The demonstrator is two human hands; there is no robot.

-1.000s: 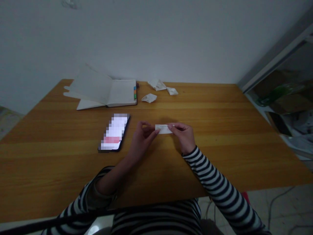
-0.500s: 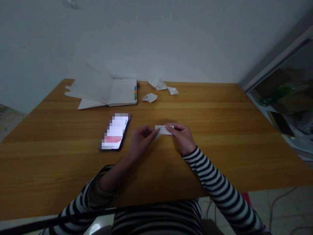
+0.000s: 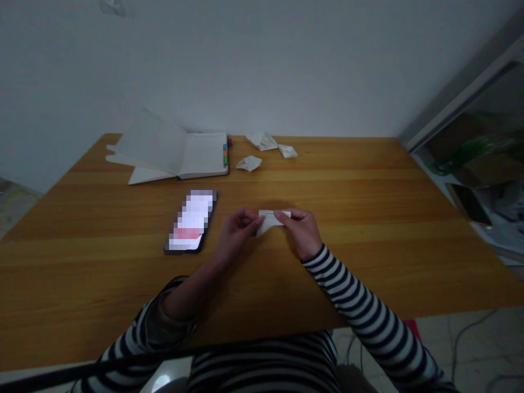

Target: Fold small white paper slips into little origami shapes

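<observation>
Compared with a second ago, the paper has a slanted flap dropping lower at its left end. At upper left, the notebook lies open, colored tabs along its right edge. Below it, left of center, rests the phone, screen lit. Just right of that, the left hand pinches the paper's left end between thumb and fingers. Scraps lie at upper center, above the paper, which is at mid-frame. The right hand grips its right end, thumb on top.
</observation>
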